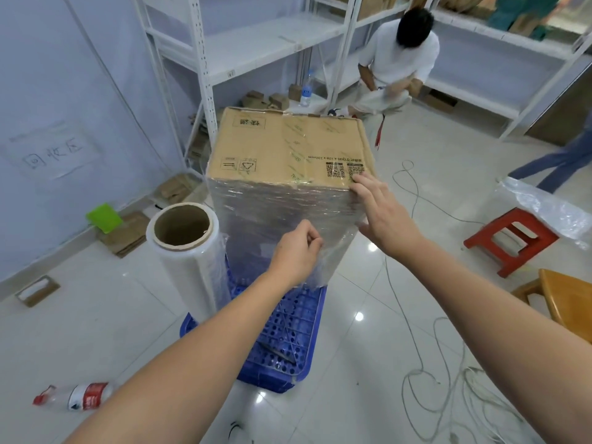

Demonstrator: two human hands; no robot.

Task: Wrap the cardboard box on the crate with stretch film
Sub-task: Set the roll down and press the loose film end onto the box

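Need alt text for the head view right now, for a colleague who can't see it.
A film-wrapped cardboard box stands on a blue crate; the left hand pinches the stretch film, the right hand lies open on the box's corner. A film roll stands left.

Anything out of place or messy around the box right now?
Yes. A plastic bottle lies on its side on the floor, near left. A loose cord snakes in loops over the tiles to the right of the crate, a likely trip hazard. Flattened cardboard litters the floor by the wall.
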